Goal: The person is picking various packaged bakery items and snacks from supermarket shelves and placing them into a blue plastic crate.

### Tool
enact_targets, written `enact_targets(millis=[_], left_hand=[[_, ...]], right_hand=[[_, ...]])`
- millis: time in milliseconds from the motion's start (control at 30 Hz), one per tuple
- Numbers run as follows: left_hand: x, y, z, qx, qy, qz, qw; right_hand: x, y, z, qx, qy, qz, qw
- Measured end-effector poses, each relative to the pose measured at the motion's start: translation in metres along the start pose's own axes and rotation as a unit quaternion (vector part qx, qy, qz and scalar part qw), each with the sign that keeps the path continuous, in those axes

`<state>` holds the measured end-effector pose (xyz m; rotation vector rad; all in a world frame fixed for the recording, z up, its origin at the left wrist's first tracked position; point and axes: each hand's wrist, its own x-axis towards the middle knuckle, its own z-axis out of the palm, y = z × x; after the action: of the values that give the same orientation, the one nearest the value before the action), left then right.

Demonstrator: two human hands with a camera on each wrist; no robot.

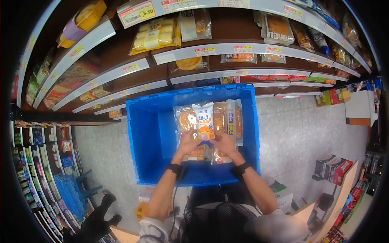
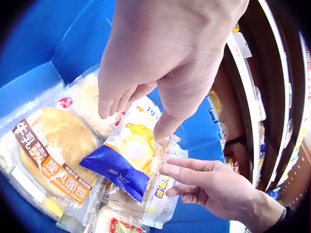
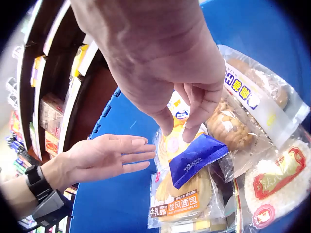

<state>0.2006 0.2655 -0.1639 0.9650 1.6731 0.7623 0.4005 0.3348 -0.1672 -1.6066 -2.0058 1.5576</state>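
A small bread packet (image 1: 205,121) with a white top and blue end (image 2: 119,167) (image 3: 194,160) lies over other packaged breads in a blue crate (image 1: 148,137). My left hand (image 1: 189,142) (image 2: 165,53) (image 3: 104,158) is at the packet's left edge, its fingers extended in the right wrist view. On the other side, my right hand (image 1: 223,145) (image 2: 223,187) (image 3: 155,68) has its thumb and fingertips over the packet's edge, fingers relaxed. Whether either hand touches it is unclear. Beneath and beside are a round milk bread (image 2: 58,145) (image 3: 187,194) and a long bread pack (image 1: 231,121).
Shelves (image 1: 210,49) of packaged bread stand beyond the crate. At left are more shelves (image 1: 38,162), a blue stool (image 1: 71,194) and a person's dark-clothed leg (image 1: 101,208). Boxes (image 1: 332,169) stand on the floor at right.
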Motion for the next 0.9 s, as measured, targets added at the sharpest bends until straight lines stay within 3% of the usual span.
enact_targets(millis=[67, 133, 267, 367, 500, 567, 900], left_hand=[[-0.011, 0.003, -0.009, 0.031, 0.007, 0.001, 1.0], [-0.041, 0.05, -0.025, -0.012, -0.024, -0.056, 0.998], [-0.064, 0.024, -0.028, 0.016, 0.003, 0.018, 1.0], [-0.087, 0.046, -0.03, -0.011, 0.0, 0.017, 1.0], [-0.106, 0.059, -0.02, 0.001, 0.011, 0.043, 0.999], [-0.118, 0.077, -0.013, -0.076, -0.009, 0.026, 0.997], [-0.138, 0.1, 0.045, -0.055, 0.013, 0.086, 0.995]], right_hand=[[-0.011, -0.004, -0.008, -0.018, 0.042, -0.031, 0.998], [-0.022, -0.009, -0.02, -0.055, 0.052, -0.057, 0.995], [-0.062, -0.049, -0.058, -0.025, 0.024, -0.021, 0.999], [-0.092, -0.063, -0.071, -0.02, 0.038, -0.014, 0.999], [-0.117, -0.056, -0.08, -0.008, 0.046, -0.035, 0.998], [-0.127, -0.056, -0.09, -0.038, 0.036, -0.05, 0.997], [-0.145, -0.036, -0.126, 0.038, 0.052, -0.089, 0.994]])
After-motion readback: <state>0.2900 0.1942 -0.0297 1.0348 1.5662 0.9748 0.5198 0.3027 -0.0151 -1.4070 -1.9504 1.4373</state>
